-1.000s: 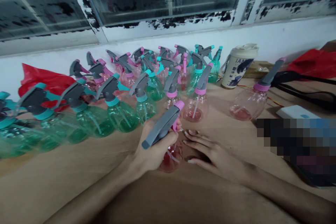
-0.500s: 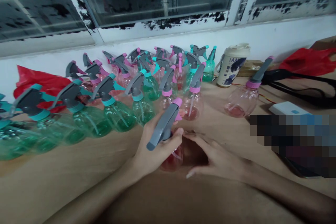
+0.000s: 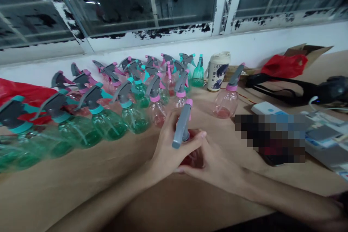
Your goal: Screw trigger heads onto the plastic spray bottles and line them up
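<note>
A pink spray bottle (image 3: 182, 125) with a grey trigger head and pink nozzle stands upright before me on the table. My left hand (image 3: 170, 148) is closed round its neck, just under the head. Around the lower right side of the body, my right hand (image 3: 214, 156) curves its fingers and thumb; both hands hide much of the bottle. Just beyond are two more pink spray bottles, a left one (image 3: 156, 110) and a right one (image 3: 180, 92). A green spray bottle (image 3: 134, 116) is at the end of a row running left.
More green and pink spray bottles crowd toward the wall. A lone pink spray bottle (image 3: 225, 103) leans at the right, near a printed cup (image 3: 217, 72). Further right lie a black strap (image 3: 280, 87), a white box (image 3: 268, 108) and red plastic (image 3: 285, 66). More red plastic (image 3: 27, 92) lies left.
My right hand has risen from lying flat on the table to wrap the bottle's body. The left hand keeps its grip, and the bottle's head has turned. The view has swung right.
</note>
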### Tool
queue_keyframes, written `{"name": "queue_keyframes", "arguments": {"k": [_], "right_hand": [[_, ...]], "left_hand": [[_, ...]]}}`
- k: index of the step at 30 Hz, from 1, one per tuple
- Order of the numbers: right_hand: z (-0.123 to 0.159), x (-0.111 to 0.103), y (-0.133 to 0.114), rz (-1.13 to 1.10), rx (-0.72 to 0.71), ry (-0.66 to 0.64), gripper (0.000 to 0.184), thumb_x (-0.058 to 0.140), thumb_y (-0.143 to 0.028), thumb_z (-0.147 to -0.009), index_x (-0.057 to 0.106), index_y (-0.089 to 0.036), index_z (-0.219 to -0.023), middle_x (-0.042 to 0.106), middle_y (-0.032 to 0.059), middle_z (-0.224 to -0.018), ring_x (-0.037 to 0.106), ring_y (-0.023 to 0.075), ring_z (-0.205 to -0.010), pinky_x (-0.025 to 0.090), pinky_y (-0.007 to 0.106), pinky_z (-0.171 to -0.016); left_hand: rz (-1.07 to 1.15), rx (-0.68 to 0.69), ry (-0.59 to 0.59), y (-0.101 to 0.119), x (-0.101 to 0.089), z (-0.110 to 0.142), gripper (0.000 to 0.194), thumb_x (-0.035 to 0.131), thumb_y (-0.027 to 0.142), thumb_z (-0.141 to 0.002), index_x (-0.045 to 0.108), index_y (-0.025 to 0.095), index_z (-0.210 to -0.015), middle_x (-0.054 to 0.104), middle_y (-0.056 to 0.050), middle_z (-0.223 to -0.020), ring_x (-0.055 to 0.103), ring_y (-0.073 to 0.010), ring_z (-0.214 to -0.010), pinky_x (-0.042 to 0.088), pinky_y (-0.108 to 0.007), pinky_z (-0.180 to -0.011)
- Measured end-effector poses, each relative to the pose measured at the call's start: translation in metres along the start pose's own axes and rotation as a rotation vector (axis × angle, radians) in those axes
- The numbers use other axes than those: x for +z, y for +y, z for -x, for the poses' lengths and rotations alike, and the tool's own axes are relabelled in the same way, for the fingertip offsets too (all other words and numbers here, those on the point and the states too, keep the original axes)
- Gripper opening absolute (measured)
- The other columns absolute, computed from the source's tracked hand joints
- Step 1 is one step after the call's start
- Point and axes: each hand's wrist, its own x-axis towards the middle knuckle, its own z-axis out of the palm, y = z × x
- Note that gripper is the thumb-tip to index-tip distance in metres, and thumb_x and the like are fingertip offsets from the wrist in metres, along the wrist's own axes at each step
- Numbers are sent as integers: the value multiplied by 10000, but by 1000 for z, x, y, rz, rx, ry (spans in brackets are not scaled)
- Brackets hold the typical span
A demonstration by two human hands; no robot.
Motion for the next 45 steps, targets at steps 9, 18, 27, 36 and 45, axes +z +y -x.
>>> {"name": "queue_keyframes", "arguments": {"k": [9, 18, 27, 36, 45], "right_hand": [[-6, -50, 48, 375, -24, 185, 555, 615, -544, -715, 509, -158, -1099, 548, 139, -1040, 498, 325, -1012, 421, 520, -867], [-47, -57, 87, 448, -3, 349, 653, 608, -544, -719, 442, -133, -1199, 561, 178, -1107, 517, 356, -1049, 430, 514, -850], [-65, -55, 94, 603, 42, 373, 643, 624, -495, -729, 468, -74, -1190, 588, 194, -1092, 501, 353, -1073, 426, 482, -875], [-59, -63, 75, 608, 35, 430, 558, 554, -506, -791, 507, -124, -1194, 602, 166, -1119, 506, 342, -1085, 420, 500, -879], [-26, -100, 92, 518, 174, 694, 343, 557, -489, -781, 564, -189, -946, 608, 107, -909, 573, 262, -816, 473, 405, -682]], "left_hand": [[-131, -18, -139, -10, 14, 9, 854, 682, 307, -735, 148, 223, -1395, 327, -111, -1426, 327, -256, -1305, 284, -453, -1086], [-183, -156, -78, -37, -17, 35, 494, 557, 232, -824, 343, 294, -1265, 466, -32, -1275, 455, -193, -1179, 405, -400, -995], [-167, -184, -132, -50, -26, 45, 360, 528, 232, -849, 406, 317, -1177, 495, -11, -1222, 502, -181, -1106, 465, -368, -915], [-174, -244, -192, -52, -21, 35, 295, 518, 216, -841, 465, 306, -1117, 558, -6, -1149, 551, -169, -1039, 466, -370, -906], [-135, -197, -194, -42, -10, 15, 224, 508, 182, -826, 528, 262, -1034, 617, -22, -1061, 605, -187, -961, 495, -406, -869]]}}
